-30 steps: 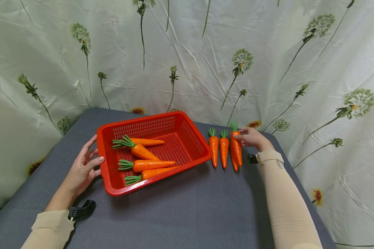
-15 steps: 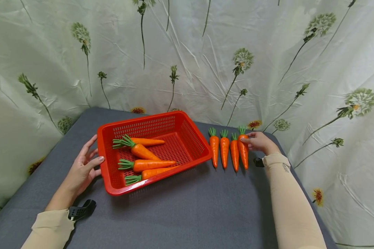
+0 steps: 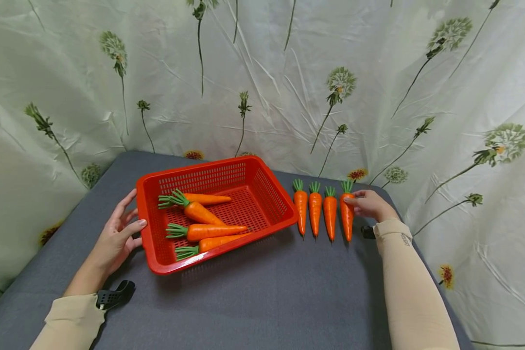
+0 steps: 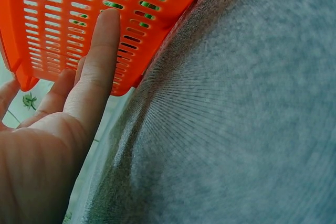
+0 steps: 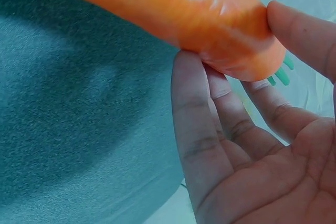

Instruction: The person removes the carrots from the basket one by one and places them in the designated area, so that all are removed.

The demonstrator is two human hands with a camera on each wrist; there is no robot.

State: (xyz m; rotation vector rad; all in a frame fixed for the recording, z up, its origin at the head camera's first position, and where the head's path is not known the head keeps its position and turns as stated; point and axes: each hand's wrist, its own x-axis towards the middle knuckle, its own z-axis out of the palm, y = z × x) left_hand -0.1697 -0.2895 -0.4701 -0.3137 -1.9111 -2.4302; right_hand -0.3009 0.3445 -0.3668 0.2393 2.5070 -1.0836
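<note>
At the right end of a row of carrots on the table, my right hand [image 3: 370, 203] pinches a carrot [image 3: 347, 222] near its leafy end. The right wrist view shows the thumb on one side of this carrot [image 5: 210, 19] and the fingers on the other. Just left of it lie three more carrots, the nearest carrot [image 3: 330, 216] a small gap away. My left hand [image 3: 115, 238] holds the left end of a red plastic basket [image 3: 142, 204], thumb at the rim and fingers along the slotted outer wall [image 4: 63, 30]. Several carrots lie inside, including one carrot [image 3: 210, 233].
A dark grey cloth covers the table [image 3: 262, 301]. Behind it hangs a pale curtain [image 3: 271, 87] printed with dandelions. The basket's right rim comes close to the leftmost carrot [image 3: 300, 211] of the row.
My right hand has moved right and slightly toward me with its carrot, which overlapped its neighbour earlier and now lies apart from it. The left hand and basket have stayed put.
</note>
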